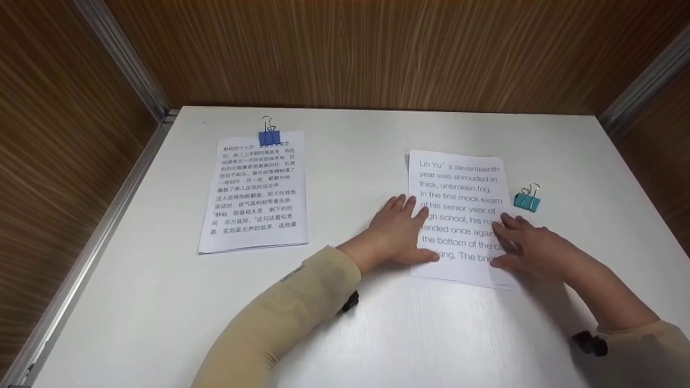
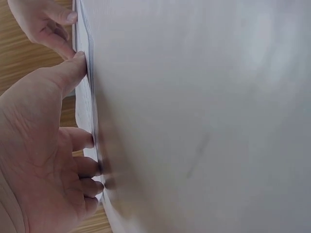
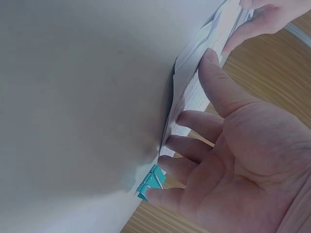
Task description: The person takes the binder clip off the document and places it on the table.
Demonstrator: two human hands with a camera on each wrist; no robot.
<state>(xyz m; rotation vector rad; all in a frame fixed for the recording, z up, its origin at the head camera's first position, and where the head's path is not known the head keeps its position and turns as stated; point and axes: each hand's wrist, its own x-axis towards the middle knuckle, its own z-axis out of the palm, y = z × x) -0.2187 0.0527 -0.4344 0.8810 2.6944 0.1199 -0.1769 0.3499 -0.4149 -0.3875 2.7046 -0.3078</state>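
A stack of paper with large English print lies on the table, right of the middle. My left hand rests along its left edge, thumb on the top sheet near the lower corner and the other fingers spread along the side. On the opposite edge is my right hand, its thumb and fingertips touching the sheets. The right wrist view shows the sheet edges fanned slightly apart near the thumb. Just beyond the right fingers lies a teal binder clip, off the paper, with its wire handles up.
At the left a second paper stack with Chinese print lies on the white table. A blue binder clip grips its top edge. Wood-grain panels stand behind the table and at both sides.
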